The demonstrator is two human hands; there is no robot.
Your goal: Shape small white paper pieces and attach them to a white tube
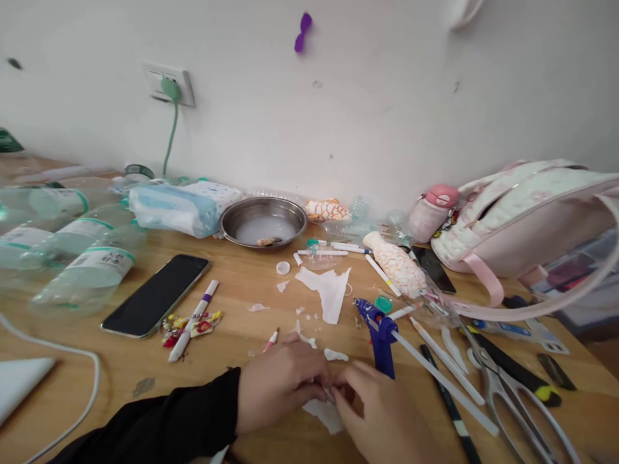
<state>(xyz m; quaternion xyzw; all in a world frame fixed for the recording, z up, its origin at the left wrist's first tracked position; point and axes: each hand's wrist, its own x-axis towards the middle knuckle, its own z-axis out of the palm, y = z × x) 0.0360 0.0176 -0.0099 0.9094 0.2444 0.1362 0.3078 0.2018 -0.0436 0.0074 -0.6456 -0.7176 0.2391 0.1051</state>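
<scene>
Both of my hands meet at the near middle of the table, fingertips pinched close together. My left hand (285, 383), in a black sleeve, curls its fingers over a small pale thing mostly hidden. From the other side, the thumb and index finger of my right hand (374, 409) pinch at the same spot. A torn piece of white paper (325, 415) shows just beneath the fingertips; whether it is held or lies on the table I cannot tell. Beyond the hands lie a larger torn white sheet (329, 290) and a pink-tipped marker (272, 338).
A blue glue gun (380, 335) with a glue stick lies right of my hands, near scissors (503, 380). Behind are a metal bowl (264, 205) and a wrapped, fish-like bottle (399, 264). Leftward lie a phone (157, 293) and plastic bottles (97, 264); a backpack (522, 219) stands right.
</scene>
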